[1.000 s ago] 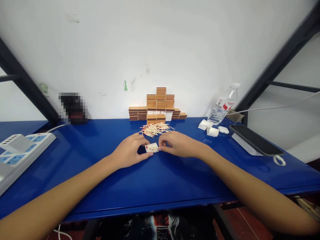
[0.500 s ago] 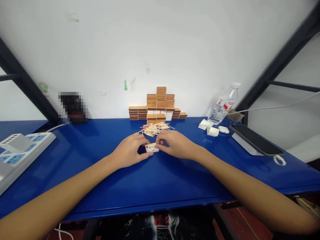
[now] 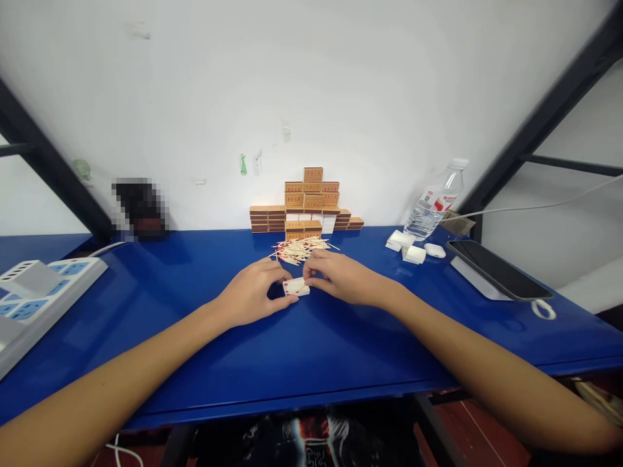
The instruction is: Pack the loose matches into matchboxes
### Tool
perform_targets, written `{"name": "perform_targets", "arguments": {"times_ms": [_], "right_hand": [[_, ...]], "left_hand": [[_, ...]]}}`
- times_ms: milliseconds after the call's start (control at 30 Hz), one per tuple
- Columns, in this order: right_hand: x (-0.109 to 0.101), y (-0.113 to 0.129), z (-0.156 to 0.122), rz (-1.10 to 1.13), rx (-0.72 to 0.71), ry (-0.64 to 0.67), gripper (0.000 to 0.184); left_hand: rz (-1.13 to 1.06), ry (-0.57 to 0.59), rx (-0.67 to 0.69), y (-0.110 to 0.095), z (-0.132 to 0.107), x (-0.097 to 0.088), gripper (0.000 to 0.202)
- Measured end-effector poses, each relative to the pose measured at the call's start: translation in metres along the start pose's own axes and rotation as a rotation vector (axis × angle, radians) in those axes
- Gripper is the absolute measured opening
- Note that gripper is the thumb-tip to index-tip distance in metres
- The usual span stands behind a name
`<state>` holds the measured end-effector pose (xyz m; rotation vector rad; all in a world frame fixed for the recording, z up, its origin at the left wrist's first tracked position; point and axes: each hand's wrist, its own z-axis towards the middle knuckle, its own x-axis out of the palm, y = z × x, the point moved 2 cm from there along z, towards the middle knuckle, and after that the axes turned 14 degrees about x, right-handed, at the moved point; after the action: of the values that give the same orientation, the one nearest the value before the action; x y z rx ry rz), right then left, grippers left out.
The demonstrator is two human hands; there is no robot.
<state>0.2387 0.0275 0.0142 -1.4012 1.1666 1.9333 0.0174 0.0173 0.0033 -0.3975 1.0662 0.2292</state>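
Note:
A small white matchbox tray (image 3: 295,287) lies on the blue table in front of me, with a few red-tipped matches in it. My left hand (image 3: 257,292) grips the tray's left end between thumb and fingers. At the tray's right end, my right hand (image 3: 333,275) is closed in a pinch on a match, mostly hidden by the fingertips. Just beyond both hands spreads a loose heap of matches (image 3: 296,249). Behind the heap, brown matchboxes (image 3: 294,200) are stacked against the wall, with several white trays (image 3: 328,224) among them.
On the right stand a water bottle (image 3: 433,204), white paper pieces (image 3: 413,253), an earbud case (image 3: 435,250) and a phone (image 3: 496,269) with a cable. A power strip (image 3: 53,298) with a plugged-in charger occupies the left side. The table's front edge (image 3: 292,407) runs close to me.
My right fingers have shifted slightly at the tray's right end, and the match there lies lower in the tray. My left hand keeps its grip without visible movement.

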Motion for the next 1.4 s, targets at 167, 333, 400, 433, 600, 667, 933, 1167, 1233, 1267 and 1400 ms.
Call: {"name": "perform_targets", "arguments": {"times_ms": [167, 333, 400, 433, 600, 667, 933, 1167, 1233, 1267, 1400], "right_hand": [[0.002, 0.000, 0.000, -0.041, 0.035, 0.043, 0.010], [0.005, 0.007, -0.002, -0.066, 0.037, 0.028, 0.012], [0.007, 0.012, -0.003, -0.065, 0.034, -0.003, 0.010], [0.008, 0.014, -0.003, -0.062, 0.024, -0.019, 0.009], [0.006, 0.015, -0.002, -0.029, -0.026, -0.068, 0.008], [-0.002, 0.006, 0.001, -0.012, 0.003, -0.138, 0.008], [-0.020, -0.064, 0.014, -0.127, 0.340, -0.251, 0.008], [-0.011, -0.086, 0.016, -0.160, 0.400, -0.037, 0.014], [-0.014, -0.078, 0.015, -0.142, 0.373, -0.034, 0.014], [-0.015, -0.071, 0.014, -0.116, 0.341, -0.050, 0.014], [-0.010, -0.023, 0.007, 0.062, 0.134, -0.098, 0.015]], "left_hand": [[0.017, 0.016, -0.011, 0.001, -0.001, 0.001, 0.024], [0.021, 0.010, -0.003, 0.001, -0.001, 0.000, 0.024], [0.026, 0.001, 0.007, 0.000, 0.000, 0.000, 0.023], [0.032, -0.003, 0.014, 0.000, 0.000, 0.000, 0.022], [0.034, -0.019, 0.033, 0.001, -0.001, 0.000, 0.022], [0.023, -0.014, 0.021, 0.001, -0.001, 0.000, 0.023], [0.013, 0.016, 0.035, -0.005, 0.000, 0.000, 0.029], [0.020, 0.029, 0.037, -0.004, 0.000, 0.000, 0.030], [0.025, 0.025, 0.033, -0.004, 0.000, 0.000, 0.029], [0.029, 0.021, 0.029, -0.004, 0.000, 0.000, 0.029], [0.033, 0.009, 0.009, -0.004, -0.001, 0.001, 0.026]]}}
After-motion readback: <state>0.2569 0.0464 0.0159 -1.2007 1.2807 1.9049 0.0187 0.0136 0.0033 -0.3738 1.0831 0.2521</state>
